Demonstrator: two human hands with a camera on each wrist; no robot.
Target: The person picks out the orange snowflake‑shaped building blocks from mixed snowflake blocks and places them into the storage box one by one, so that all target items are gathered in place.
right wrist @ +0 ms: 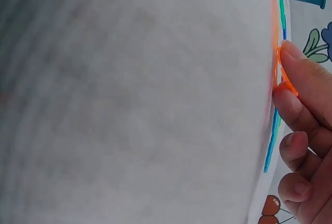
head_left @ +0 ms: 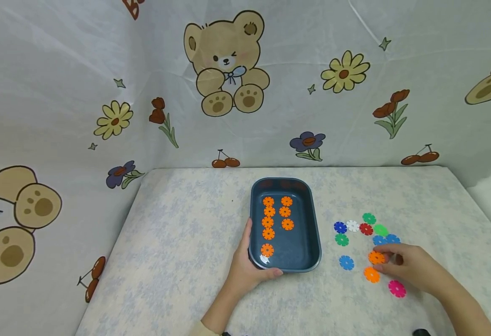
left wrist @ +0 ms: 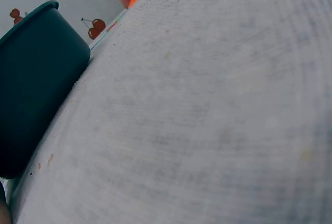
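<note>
- Orange disc (head_left: 376, 257): a flat plastic piece with a notched, flower-like rim, pinched at its edge between thumb and fingertips of the right hand (head_left: 413, 267), on the tabletop (head_left: 186, 242) to the right of the tray; the right wrist view shows it tilted up off the cloth in that pinch.
- Second orange disc (head_left: 371, 274) lies flat just in front of the held one, with a pink disc (head_left: 397, 289) near the right wrist.
- Loose discs (head_left: 365, 228) in blue, white, red and green lie in a cluster beyond the right hand, some touching.
- Dark blue tray (head_left: 312, 219): a smooth rectangular pan with rounded corners and a raised rim, holding eight orange discs (head_left: 277, 213) in two rough columns.
- Left hand (head_left: 245, 266) grips the tray's near left corner, thumb along the front rim and fingers up the left wall.
- Tabletop cover is a pale, faintly flowered, woven cloth; wide bare room lies left of the tray.
- Backdrop sheet (head_left: 102, 70) printed with bears, flowers and cherries rises at the back and left edges; no writing can be read.
</note>
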